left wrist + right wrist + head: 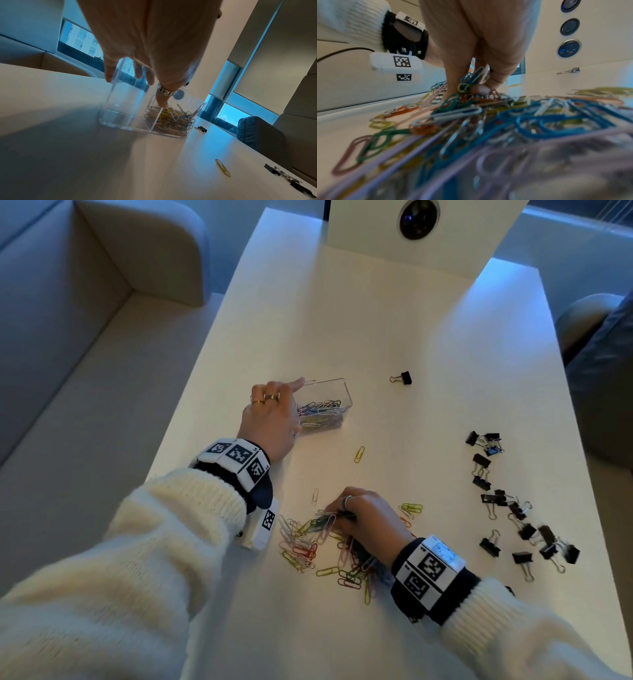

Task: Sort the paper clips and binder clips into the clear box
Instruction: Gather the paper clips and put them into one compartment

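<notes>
Nearest the person, a loose pile of coloured paper clips (315,542) is spread on the white table (376,320), and the right hand (363,518) is set down in the middle of it, its fingers and thumb curled and pinched on a small bunch of clips, as is shown close up in the right wrist view. How many clips are held cannot be made out, since the fingertips are buried in the tangle and the foreground there is blurred. A single yellow clip (359,454) is seen lying apart, between the pile and the clear box (325,405). The box is placed farther away and to the left of the right hand, so the held bunch will probably have to be carried forward and leftward over the yellow clip to reach it. The box is steadied by the left hand (274,416), whose fingers are draped over the near wall and whose thumb is dipped inside; it is the nearer hand to the box. In the left wrist view a divider is seen: one compartment is filled with paper clips, the other looks bare. To the right, well apart from both hands, black binder clips (513,508) are scattered and none appears to be in the box yet. One lone binder clip (402,378) is set beyond, to the right of the box.
</notes>
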A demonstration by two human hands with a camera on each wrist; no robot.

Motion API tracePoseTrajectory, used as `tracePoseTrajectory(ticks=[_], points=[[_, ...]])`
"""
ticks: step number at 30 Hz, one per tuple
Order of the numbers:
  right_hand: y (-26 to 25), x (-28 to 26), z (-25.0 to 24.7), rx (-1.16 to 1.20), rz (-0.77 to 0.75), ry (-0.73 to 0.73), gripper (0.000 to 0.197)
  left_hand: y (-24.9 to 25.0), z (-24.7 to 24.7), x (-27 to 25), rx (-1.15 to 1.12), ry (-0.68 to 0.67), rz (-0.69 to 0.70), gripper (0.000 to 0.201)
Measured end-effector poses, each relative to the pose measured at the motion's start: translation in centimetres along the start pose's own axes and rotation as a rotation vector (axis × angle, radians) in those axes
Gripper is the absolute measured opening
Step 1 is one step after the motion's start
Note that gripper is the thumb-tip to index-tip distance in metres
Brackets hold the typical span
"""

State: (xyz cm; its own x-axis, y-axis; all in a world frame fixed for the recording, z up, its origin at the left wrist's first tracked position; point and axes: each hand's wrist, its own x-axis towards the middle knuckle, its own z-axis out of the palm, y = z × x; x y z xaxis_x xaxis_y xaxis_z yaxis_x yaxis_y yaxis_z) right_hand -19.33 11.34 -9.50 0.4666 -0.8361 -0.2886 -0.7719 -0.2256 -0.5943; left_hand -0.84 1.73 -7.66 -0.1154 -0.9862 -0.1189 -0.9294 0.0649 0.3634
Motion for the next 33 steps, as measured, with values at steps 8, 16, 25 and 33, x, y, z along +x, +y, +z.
tracePoseTrajectory(ticks=[8,16,25,33], points=[[0.0,1.0,-2.6,0.113,0.099,0.079,0.022,0.1,-0.1,0.0,0.001,-0.008,-0.004,0.07],[-2.7,7.5,-10.7,0.239,-0.054,0.538,0.021,0.2,-0.1,0.0,0.006,0.009,-0.003,0.071],[-1.2,11.3,-7.9,0.165,-0.213,0.615,0.01,0.0,0.1,0.2,0.054,0.013,-0.008,0.071],[-0.2,10.7,-8.7,-0.256,-0.258,0.411,0.027,-0.1,0.2,0.2,0.039,0.02,-0.004,0.075]])
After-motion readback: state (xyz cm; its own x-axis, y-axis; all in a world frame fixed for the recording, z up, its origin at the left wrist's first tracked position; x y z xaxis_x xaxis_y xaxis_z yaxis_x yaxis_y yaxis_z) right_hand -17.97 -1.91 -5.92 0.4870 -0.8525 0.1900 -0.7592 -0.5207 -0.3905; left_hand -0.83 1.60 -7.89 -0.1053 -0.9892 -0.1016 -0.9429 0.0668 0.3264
